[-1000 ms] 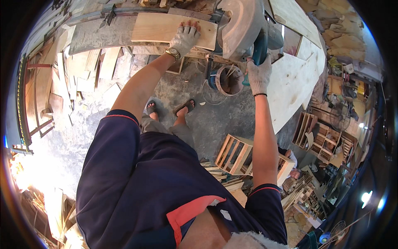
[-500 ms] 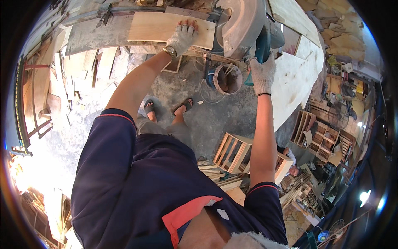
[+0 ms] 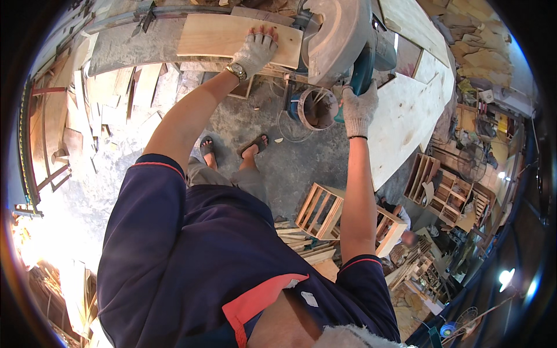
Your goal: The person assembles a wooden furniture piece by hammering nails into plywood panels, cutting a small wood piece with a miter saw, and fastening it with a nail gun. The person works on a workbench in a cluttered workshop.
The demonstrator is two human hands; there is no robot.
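Note:
My left hand [image 3: 256,53], in a pale knit glove with bare fingertips, lies flat with fingers spread on a light wooden board [image 3: 212,36]. The board rests lengthwise along the saw bench, its right end close to the miter saw [image 3: 335,43]. My right hand [image 3: 360,108], also gloved, is wrapped round the saw's teal handle [image 3: 364,71]. A large grey guard hides the blade, so I cannot see whether it touches the wood.
A bucket [image 3: 301,110] stands on the floor below the saw. Plywood sheets [image 3: 406,116] lie to the right. Offcuts [image 3: 125,90] lean at the left. A slatted wooden crate [image 3: 321,211] sits near my right arm; another person [image 3: 406,223] is behind it.
My right hand and the saw handle have come slightly toward me and to the left. My left hand stays on the board, which has hardly shifted.

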